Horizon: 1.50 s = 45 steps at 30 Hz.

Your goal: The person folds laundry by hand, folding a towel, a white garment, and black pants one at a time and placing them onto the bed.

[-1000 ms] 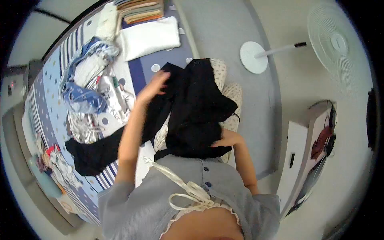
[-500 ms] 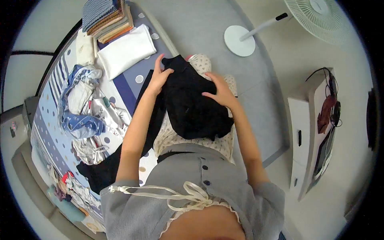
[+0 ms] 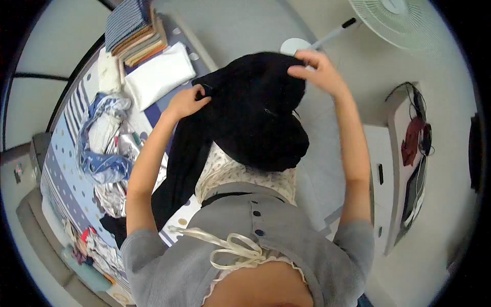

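A large black garment [image 3: 250, 112] lies over my lap, partly lifted. One long dark part of it trails down and left across the bed; I cannot tell whether it is a sleeve or a leg. My left hand [image 3: 188, 101] is closed on the garment's left edge, fingers curled into the cloth. At its far right edge my right hand [image 3: 319, 71] pinches the cloth between thumb and fingers, holding it raised. Patterned light trousers [image 3: 225, 169] show beneath the garment.
On the bed to the left are a folded white cloth [image 3: 161, 74], a stack of folded textiles [image 3: 138, 36] and a heap of loose clothes [image 3: 105, 138]. A white fan [image 3: 394, 20] stands ahead right, and a white cabinet [image 3: 378, 169] is at the right.
My right hand has moved up and right, spreading the black garment wider and raising its far edge. My left hand has shifted slightly down and left and closed on the cloth.
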Available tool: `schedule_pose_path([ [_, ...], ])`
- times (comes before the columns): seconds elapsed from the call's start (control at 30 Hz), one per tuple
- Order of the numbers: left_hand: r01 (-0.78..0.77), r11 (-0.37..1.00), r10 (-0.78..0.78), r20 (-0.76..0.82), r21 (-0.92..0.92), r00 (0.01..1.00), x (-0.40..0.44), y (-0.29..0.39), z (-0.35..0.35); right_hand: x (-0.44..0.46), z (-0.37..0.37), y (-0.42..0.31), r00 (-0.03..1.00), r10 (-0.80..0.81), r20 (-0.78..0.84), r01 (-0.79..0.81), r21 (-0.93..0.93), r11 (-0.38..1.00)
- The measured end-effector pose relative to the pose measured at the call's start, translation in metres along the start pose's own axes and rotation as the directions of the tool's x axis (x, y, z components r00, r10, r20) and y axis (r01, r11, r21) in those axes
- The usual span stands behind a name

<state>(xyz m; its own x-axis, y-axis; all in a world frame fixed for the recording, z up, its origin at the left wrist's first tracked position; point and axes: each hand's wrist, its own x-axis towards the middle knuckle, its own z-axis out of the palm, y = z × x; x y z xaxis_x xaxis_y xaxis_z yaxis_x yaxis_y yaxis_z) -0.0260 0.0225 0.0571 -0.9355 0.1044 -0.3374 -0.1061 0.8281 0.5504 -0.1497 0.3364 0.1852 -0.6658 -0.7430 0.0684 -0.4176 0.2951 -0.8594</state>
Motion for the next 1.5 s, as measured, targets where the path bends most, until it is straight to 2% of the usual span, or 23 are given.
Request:
schedule_pose_path([
  [0.07, -0.085, 0.996, 0.079, -0.296, -0.009, 0.952, 0.01, 0.005, -0.004, 0.006, -0.045, -0.032, 0.998, 0.038, 0.043, -0.039, 0.041, 0.998],
  [0.1, -0.172, 0.971, 0.096, -0.387, -0.167, 0.917, 0.019, 0.008, -0.01, 0.009, -0.062, -0.059, 0.998, -0.003, 0.06, 0.002, 0.026, 1.0],
  [0.2, -0.38, 0.854, 0.089, -0.622, -0.354, 0.778, 0.045, 0.01, -0.053, 0.02, -0.11, -0.098, 0.977, -0.17, 0.13, 0.208, -0.397, 0.894],
  [0.27, -0.484, 0.841, 0.147, -0.761, -0.24, 0.632, 0.053, 0.021, -0.104, 0.021, -0.128, -0.141, 0.974, 0.138, 0.181, -0.073, -0.325, 0.943],
  [0.33, -0.613, 0.785, 0.346, -0.882, 0.086, 0.319, 0.054, 0.055, -0.16, 0.016, -0.142, -0.159, 0.973, 0.221, 0.059, -0.151, -0.562, 0.814],
  [0.4, -0.626, 0.729, 0.242, -0.75, -0.278, 0.615, 0.029, 0.1, -0.202, 0.014, -0.157, -0.163, 0.975, 0.221, 0.027, -0.148, -0.665, 0.732],
  [0.53, -0.522, 0.837, 0.363, -0.55, -0.162, 0.752, 0.054, 0.096, -0.268, 0.01, -0.183, -0.154, 0.984, 0.177, -0.017, -0.135, -0.719, 0.682],
  [0.67, -0.364, 0.908, 0.414, -0.308, 0.208, 0.857, 0.065, 0.115, -0.288, 0.026, -0.201, -0.117, 0.988, -0.115, -0.098, -0.051, -0.932, 0.359],
  [0.7, -0.347, 0.899, 0.414, -0.263, 0.266, 0.871, 0.068, 0.117, -0.288, 0.033, -0.203, -0.114, 0.982, -0.096, -0.165, -0.129, -0.945, 0.301],
  [0.8, -0.202, 0.917, 0.172, 0.116, 0.343, 0.978, 0.076, 0.114, -0.271, 0.057, -0.199, -0.104, 0.927, -0.047, -0.373, -0.325, -0.856, 0.401],
  [0.83, -0.211, 0.894, 0.181, 0.114, 0.394, 0.977, 0.08, 0.107, -0.26, 0.064, -0.194, -0.1, 0.914, 0.017, -0.405, -0.381, -0.845, 0.375],
  [0.93, -0.22, 0.833, 0.306, -0.091, 0.507, 0.948, 0.096, 0.078, -0.227, 0.083, -0.202, -0.032, 0.904, -0.281, -0.323, -0.289, -0.945, 0.156],
  [1.0, -0.29, 0.86, 0.441, -0.325, 0.421, 0.837, 0.105, 0.059, -0.23, 0.085, -0.2, -0.041, 0.899, -0.274, -0.341, -0.288, -0.933, 0.215],
  [1.07, -0.338, 0.905, 0.42, -0.413, 0.26, 0.808, 0.098, 0.066, -0.26, 0.082, -0.199, -0.06, 0.857, -0.294, -0.424, -0.377, -0.904, 0.204],
  [1.13, -0.505, 0.859, 0.444, -0.617, 0.085, 0.65, 0.083, 0.066, -0.265, 0.058, -0.182, -0.077, 0.742, -0.353, -0.57, -0.351, -0.779, 0.519],
  [1.17, -0.424, 0.903, 0.368, -0.644, 0.074, 0.671, 0.087, 0.069, -0.248, 0.055, -0.18, -0.079, 0.672, -0.359, -0.648, -0.314, -0.688, 0.654],
  [1.2, -0.33, 0.943, 0.278, -0.664, 0.048, 0.694, 0.099, 0.063, -0.214, 0.069, -0.162, -0.049, 0.716, -0.279, -0.64, -0.437, -0.723, 0.535],
  [1.23, -0.305, 0.85, 0.524, -0.622, 0.43, 0.583, 0.14, 0.024, -0.182, 0.075, -0.13, 0.001, 0.749, -0.174, -0.639, -0.538, -0.741, 0.403],
  [1.27, -0.09, 0.922, 0.299, -0.542, 0.378, 0.785, 0.14, 0.035, -0.169, 0.079, -0.12, 0.056, 0.817, 0.09, -0.57, -0.544, -0.71, 0.448],
  [1.3, -0.006, 0.947, 0.18, -0.516, 0.322, 0.837, 0.145, 0.036, -0.171, 0.076, -0.121, 0.077, 0.817, 0.172, -0.55, -0.565, -0.705, 0.43],
  [1.33, 0.082, 0.96, 0.063, -0.495, 0.266, 0.867, 0.157, 0.037, -0.18, 0.083, -0.128, 0.077, 0.805, 0.101, -0.584, -0.563, -0.701, 0.437],
  [1.4, 0.001, 0.891, 0.292, -0.574, 0.455, 0.765, 0.167, 0.049, -0.203, 0.091, -0.141, 0.068, 0.774, -0.016, -0.632, -0.56, -0.697, 0.448],
  [1.5, -0.038, 0.921, 0.261, -0.542, 0.388, 0.799, 0.144, 0.089, -0.247, 0.086, -0.177, 0.036, 0.728, -0.122, -0.675, -0.541, -0.674, 0.503],
])
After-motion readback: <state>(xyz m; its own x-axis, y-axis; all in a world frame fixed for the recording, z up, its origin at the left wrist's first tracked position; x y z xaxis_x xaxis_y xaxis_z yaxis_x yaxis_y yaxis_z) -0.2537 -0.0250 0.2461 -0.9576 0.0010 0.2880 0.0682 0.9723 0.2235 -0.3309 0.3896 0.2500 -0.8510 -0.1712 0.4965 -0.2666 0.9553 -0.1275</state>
